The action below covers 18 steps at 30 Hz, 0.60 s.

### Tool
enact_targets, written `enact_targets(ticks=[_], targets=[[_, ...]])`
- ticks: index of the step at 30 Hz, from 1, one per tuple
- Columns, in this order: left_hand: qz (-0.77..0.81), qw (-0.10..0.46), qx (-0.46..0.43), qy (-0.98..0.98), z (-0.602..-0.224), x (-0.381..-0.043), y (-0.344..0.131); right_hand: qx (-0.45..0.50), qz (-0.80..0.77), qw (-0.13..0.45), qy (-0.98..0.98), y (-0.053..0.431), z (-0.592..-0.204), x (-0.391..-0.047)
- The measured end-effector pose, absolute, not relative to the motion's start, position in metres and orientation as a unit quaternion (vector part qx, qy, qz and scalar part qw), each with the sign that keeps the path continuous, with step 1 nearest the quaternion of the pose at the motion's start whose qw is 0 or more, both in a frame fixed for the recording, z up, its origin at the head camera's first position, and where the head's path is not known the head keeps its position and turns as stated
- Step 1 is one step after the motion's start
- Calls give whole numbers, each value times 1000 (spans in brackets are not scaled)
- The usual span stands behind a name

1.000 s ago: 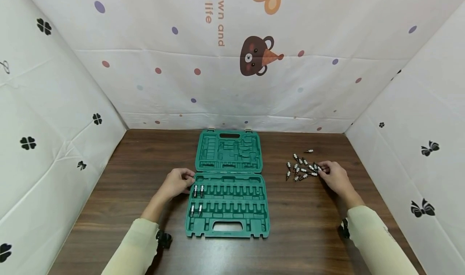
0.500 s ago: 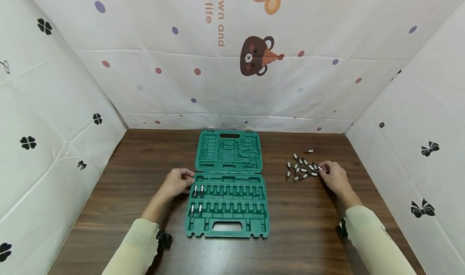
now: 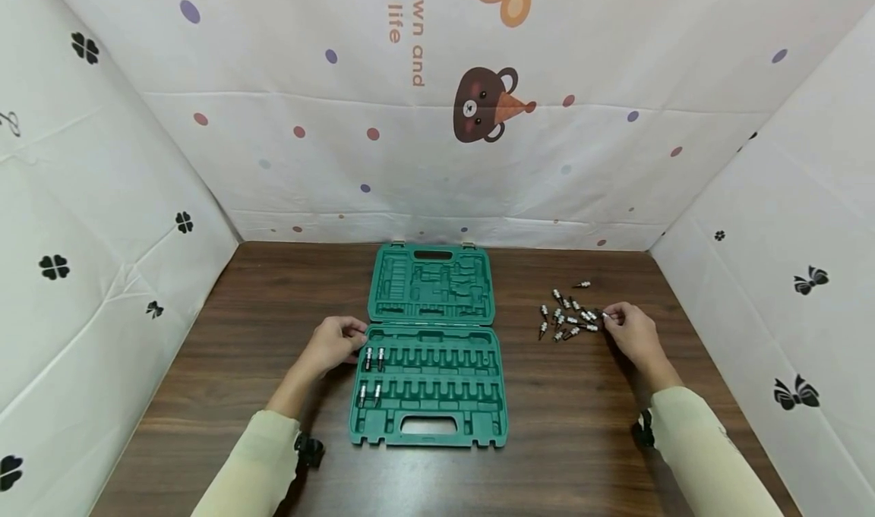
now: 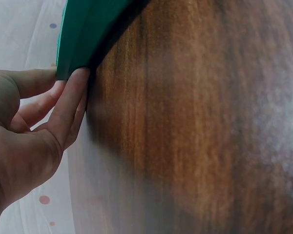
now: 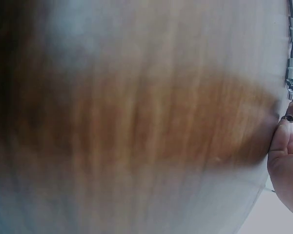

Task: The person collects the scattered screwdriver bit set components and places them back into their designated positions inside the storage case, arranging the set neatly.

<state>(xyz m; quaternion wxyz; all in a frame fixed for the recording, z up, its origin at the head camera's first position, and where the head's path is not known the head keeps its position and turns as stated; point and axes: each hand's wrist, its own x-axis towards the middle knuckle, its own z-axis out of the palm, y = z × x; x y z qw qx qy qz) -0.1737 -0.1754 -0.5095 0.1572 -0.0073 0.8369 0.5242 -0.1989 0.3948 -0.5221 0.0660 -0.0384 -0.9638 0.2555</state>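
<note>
A green plastic tool case [image 3: 428, 408] lies unfolded on the table, with several socket bits [image 3: 380, 358] standing in the left slots of its tray. At the case's left edge, my left hand [image 3: 335, 342] pinches the rim between thumb and fingers; the left wrist view shows the case's side [image 4: 83, 39] between them. Over to the right, my right hand [image 3: 632, 336] pinches one socket bit [image 5: 289, 118] between thumb and fingertips, most of it hidden by the fingers. Just left of that hand lies a loose pile of socket bits [image 3: 571, 320] with silver ends and dark tips.
The brown wooden table [image 3: 547, 433] runs back to a white printed cloth [image 3: 383, 160], with more cloth on both sides. The case's lid [image 3: 431, 289] lies back toward the rear cloth. One socket bit [image 3: 582, 284] lies apart behind the pile.
The right hand has shifted slightly, and its pinched bit now shows at the fingertips, a little apart from the pile. My left hand has stayed on the case.
</note>
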Motion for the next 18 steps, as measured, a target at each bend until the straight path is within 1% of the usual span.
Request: enact_targets(ticks=[6, 18], targets=[[524, 153, -7, 838, -509, -174, -175, -61, 274, 58, -958, 395, -523, -199], [527, 153, -7, 836, -511, -174, -175, -85, 314, 75, -943, 397, -518, -192]])
